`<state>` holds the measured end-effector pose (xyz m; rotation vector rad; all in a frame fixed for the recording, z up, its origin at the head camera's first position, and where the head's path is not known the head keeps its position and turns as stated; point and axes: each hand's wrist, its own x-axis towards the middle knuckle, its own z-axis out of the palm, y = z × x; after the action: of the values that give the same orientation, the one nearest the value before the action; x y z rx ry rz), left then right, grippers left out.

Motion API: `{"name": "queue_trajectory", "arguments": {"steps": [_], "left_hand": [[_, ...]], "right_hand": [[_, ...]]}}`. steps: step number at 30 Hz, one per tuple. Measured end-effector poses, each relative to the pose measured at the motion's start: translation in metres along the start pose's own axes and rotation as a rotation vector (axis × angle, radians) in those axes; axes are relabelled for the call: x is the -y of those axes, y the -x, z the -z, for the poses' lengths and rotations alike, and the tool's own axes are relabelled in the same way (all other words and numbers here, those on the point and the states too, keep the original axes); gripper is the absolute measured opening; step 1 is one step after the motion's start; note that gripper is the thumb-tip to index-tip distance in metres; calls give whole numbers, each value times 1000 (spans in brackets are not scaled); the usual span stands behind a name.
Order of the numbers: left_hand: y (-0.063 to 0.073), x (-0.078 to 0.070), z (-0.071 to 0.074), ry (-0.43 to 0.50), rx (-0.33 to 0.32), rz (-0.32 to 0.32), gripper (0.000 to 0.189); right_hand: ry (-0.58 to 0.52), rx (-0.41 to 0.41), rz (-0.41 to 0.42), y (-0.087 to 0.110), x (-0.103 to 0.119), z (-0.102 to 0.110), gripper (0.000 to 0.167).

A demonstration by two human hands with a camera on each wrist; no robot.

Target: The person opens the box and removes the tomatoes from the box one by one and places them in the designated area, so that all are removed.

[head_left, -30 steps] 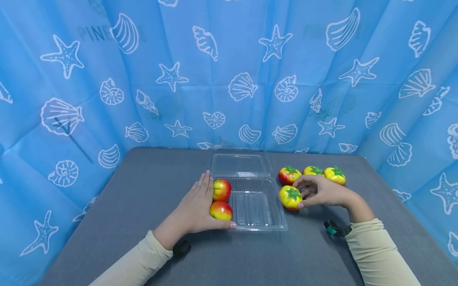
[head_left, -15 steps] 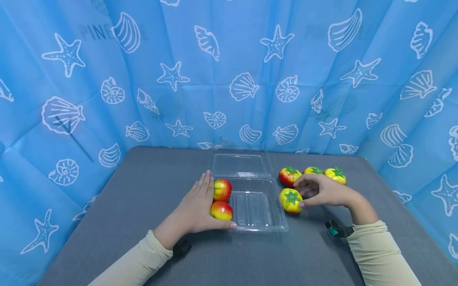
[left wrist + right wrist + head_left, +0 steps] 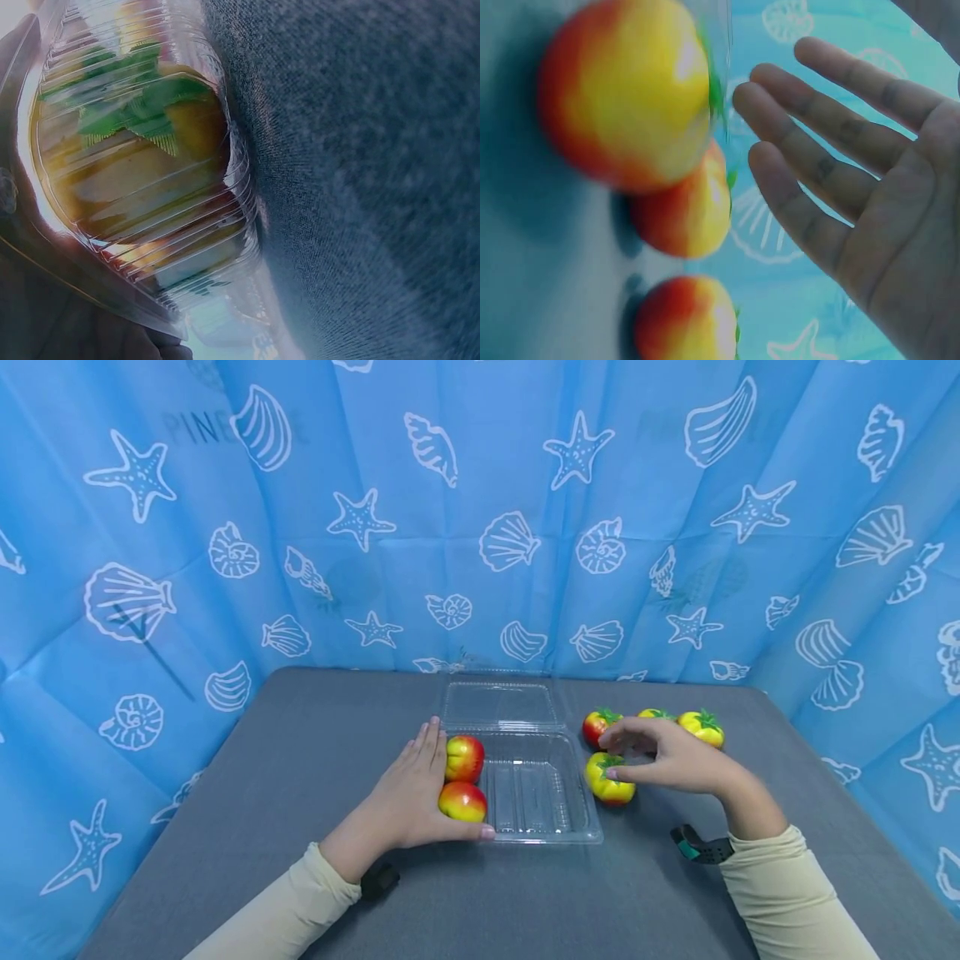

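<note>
A clear plastic clamshell box (image 3: 582,827) lies with its lid (image 3: 498,703) folded back. Two red-and-yellow toy fruits (image 3: 465,758) are in its left side. My left hand (image 3: 408,802) rests along the box's left wall, fingers straight and thumb at the front edge; its wrist view shows the green leafy top (image 3: 142,105) of a fruit through the ribbed plastic. Beside the box's right wall sits another toy fruit (image 3: 611,789) with a star-shaped green top. Over it is my right hand (image 3: 671,758), fingers extended and holding nothing; its wrist view shows the fingers (image 3: 795,135) apart from the fruits.
Behind the right hand stand a redder toy fruit (image 3: 592,729), a partly hidden one (image 3: 654,714) and a yellow one (image 3: 702,727). A grey cloth (image 3: 330,727) covers the table. A blue shell-print curtain (image 3: 487,593) hangs behind it.
My right hand has let go of the fruit beside the box and lifted slightly above it, fingers spreading. The left hand and the box stay in place.
</note>
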<state>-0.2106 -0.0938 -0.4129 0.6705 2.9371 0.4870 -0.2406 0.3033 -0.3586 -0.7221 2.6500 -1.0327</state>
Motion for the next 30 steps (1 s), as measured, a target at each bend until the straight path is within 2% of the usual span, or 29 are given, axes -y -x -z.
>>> {"name": "queue_trajectory", "arguments": {"steps": [6, 13, 22, 30], "left_hand": [[1, 1, 0, 26, -1, -1, 141], [1, 1, -1, 4, -11, -3, 140], [1, -1, -2, 3, -20, 19, 143], [1, -2, -2, -34, -17, 15, 148]], "right_hand": [[-2, -20, 25, -4, 17, -17, 40], [-11, -55, 156, -13, 35, -42, 31], [-41, -56, 277, -25, 51, -78, 33], [-69, -129, 404, -30, 65, -115, 37]]}}
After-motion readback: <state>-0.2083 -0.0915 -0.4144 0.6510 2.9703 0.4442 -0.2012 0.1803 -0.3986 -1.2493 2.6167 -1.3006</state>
